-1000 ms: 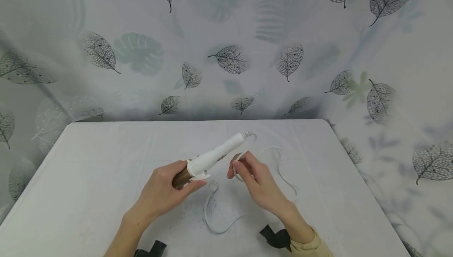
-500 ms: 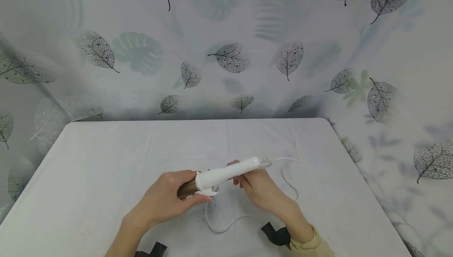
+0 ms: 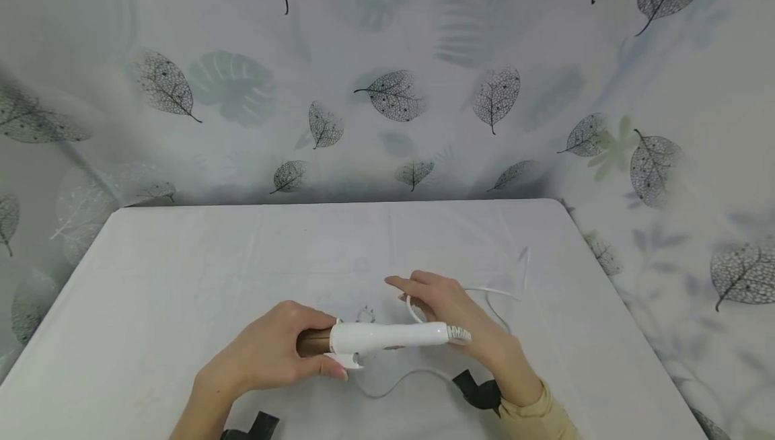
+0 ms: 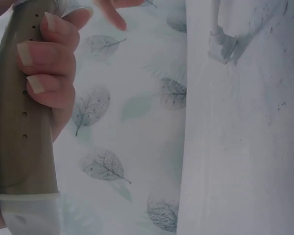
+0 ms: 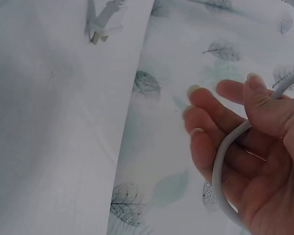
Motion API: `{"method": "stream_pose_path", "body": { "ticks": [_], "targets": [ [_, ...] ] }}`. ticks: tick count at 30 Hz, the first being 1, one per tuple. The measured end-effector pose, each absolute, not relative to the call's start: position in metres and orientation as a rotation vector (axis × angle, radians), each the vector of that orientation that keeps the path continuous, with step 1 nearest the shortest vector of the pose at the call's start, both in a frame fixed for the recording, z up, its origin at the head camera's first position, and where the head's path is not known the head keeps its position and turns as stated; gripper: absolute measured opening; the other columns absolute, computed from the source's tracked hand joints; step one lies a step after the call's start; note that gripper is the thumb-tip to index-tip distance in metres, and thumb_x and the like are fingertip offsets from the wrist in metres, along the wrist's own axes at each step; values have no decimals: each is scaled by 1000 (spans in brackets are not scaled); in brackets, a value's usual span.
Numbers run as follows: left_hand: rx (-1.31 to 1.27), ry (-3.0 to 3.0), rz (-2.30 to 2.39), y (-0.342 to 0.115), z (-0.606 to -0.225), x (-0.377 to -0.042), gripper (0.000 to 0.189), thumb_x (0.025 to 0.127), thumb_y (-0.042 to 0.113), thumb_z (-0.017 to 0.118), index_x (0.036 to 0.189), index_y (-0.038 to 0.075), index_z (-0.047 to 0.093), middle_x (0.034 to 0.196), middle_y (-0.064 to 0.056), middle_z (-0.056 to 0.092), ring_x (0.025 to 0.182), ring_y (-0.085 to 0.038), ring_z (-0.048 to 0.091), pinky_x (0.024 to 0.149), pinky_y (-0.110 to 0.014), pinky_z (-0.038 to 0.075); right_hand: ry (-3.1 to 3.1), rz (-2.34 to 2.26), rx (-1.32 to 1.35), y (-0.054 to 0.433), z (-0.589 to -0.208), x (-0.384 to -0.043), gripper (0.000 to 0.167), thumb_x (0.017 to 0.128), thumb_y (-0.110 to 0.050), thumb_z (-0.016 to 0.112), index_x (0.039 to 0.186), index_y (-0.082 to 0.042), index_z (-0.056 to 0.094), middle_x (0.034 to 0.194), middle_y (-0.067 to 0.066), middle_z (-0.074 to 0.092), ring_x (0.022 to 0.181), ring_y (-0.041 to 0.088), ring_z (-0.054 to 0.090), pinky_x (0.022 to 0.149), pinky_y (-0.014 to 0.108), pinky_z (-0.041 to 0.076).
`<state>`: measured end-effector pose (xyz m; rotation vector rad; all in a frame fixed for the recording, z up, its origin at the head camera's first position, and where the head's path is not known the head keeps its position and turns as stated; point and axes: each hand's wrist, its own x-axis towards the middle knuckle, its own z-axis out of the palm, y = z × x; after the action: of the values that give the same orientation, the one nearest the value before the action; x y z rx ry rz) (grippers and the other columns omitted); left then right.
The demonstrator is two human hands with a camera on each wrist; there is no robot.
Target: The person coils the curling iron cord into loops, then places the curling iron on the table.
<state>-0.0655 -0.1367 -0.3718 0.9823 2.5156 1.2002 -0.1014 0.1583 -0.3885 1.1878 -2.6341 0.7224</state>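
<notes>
Over the near middle of the white surface [image 3: 212, 258], a hair iron [image 3: 390, 337] lies almost level in the air, its brown barrel to the left and its white handle to the right. A white lever [image 3: 346, 360] sticks out beside the handle where it meets the barrel, and a ribbed sleeve [image 3: 458, 335] ends the handle. In the head view this end overlaps the right wrist and hides part of it; whether they touch cannot be told.

A white cord [image 5: 218, 169] loops through the right hand [image 3: 451, 305], lies on the surface to the right of that wrist, and also curves along the surface on the near side of the handle. The plug [image 5: 102, 24] rests on the surface, its prongs bare, seen just beyond the handle. Behind the surface hangs a pale leaf-print sheet [image 3: 339, 36].

The left hand [image 3: 272, 349] wraps its fingers round the barrel, thumb along the near side, and the row of small holes shows beside the fingertips. The right hand keeps the cord under its thumb, the index finger reaching out to the left and the other fingers half bent.
</notes>
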Motion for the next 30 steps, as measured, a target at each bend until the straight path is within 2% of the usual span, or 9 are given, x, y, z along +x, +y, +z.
{"method": "stream_pose_path", "body": {
  "ticks": [3, 9, 16, 19, 23, 30],
  "targets": [
    [924, 2521, 1124, -136, -372, -66, 26, 77, 56, 80, 83, 34, 68, 73, 25, 62, 64, 4, 52, 62, -20, 45, -2663, 688, 1102, 163, -386, -104, 35, 87, 3, 72, 121, -6, 69, 86, 0, 71, 70, 9, 65, 64, 20, 49],
    [802, 2560, 982, -135, -375, -64, 27, 75, 62, 77, 81, 39, 66, 66, 26, 57, 60, 4, 48, 59, -21, 42, -2735, 817, 874, 168, -382, -103, 21, 84, -5, 77, 105, -8, 76, 80, -6, 67, 65, 0, 51, 62, 20, 46],
    [651, 2657, 854, -136, -380, -68, 41, 77, 71, 68, 75, 31, 57, 59, 19, 39, 55, 2, 38, 53, -21, 36, -2702, 897, 783, 166, -374, -98, 10, 85, -3, 77, 89, -12, 75, 77, -11, 58, 67, 5, 50, 60, 21, 44],
    [588, 2704, 846, -138, -381, -71, 45, 77, 74, 64, 75, 31, 55, 60, 18, 37, 56, 1, 35, 53, -20, 33, -2660, 973, 800, 162, -373, -96, 6, 92, -9, 72, 89, -14, 72, 74, -13, 51, 64, 5, 46, 57, 20, 40],
    [520, 2765, 852, -141, -381, -73, 51, 78, 76, 61, 72, 27, 50, 60, 15, 32, 56, 1, 31, 53, -20, 29, -2596, 1073, 833, 158, -374, -96, 13, 101, -13, 61, 90, -14, 68, 68, -12, 43, 59, 1, 37, 54, 20, 36],
    [517, 2845, 862, -145, -380, -78, 55, 82, 75, 56, 73, 22, 45, 62, 12, 29, 55, 0, 28, 52, -20, 27, -2570, 1109, 818, 156, -376, -96, 15, 100, -10, 59, 87, -13, 65, 64, -12, 37, 56, -1, 31, 52, 20, 33]
  ]
}}
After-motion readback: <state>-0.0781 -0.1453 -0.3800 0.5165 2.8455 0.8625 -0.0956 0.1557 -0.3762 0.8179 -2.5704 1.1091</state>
